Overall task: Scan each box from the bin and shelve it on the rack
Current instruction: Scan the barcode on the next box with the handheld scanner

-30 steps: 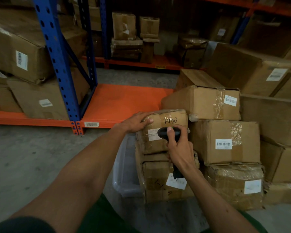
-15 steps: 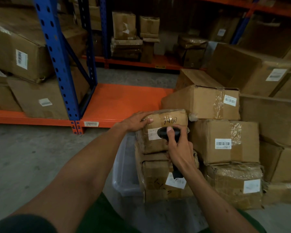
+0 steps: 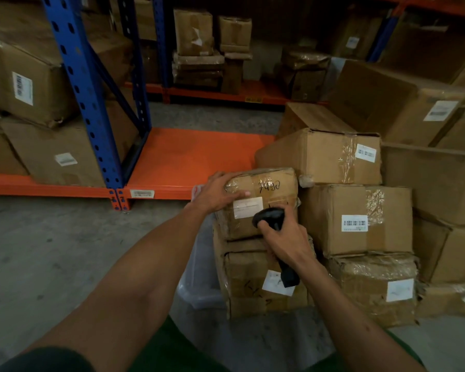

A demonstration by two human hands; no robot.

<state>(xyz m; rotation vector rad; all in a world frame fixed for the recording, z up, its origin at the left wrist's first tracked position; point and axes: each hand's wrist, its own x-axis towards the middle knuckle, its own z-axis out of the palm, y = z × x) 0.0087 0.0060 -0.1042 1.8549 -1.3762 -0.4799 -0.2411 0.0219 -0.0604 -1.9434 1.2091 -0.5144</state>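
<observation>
A small taped cardboard box (image 3: pixel 269 183) with handwritten numbers and a white label sits on top of another box (image 3: pixel 247 280) in a clear plastic bin (image 3: pixel 196 288). My left hand (image 3: pixel 220 193) lies on the top box's upper left corner, gripping it. My right hand (image 3: pixel 282 240) holds a black barcode scanner (image 3: pixel 270 217), its head right against the box's front just beside the label. The rack's bare orange shelf (image 3: pixel 193 159) lies low, just behind and left of the bin.
Stacked labelled boxes (image 3: pixel 360 218) crowd the right side beside the bin. A blue rack upright (image 3: pixel 83 92) stands left, with large boxes (image 3: pixel 24 76) on the shelf beyond it. More boxes fill a far rack (image 3: pixel 212 49). Grey concrete floor (image 3: pixel 51 251) spreads at left.
Almost nothing has moved. My left hand stays on the top box and my right hand keeps the scanner at the label; the view has shifted slightly.
</observation>
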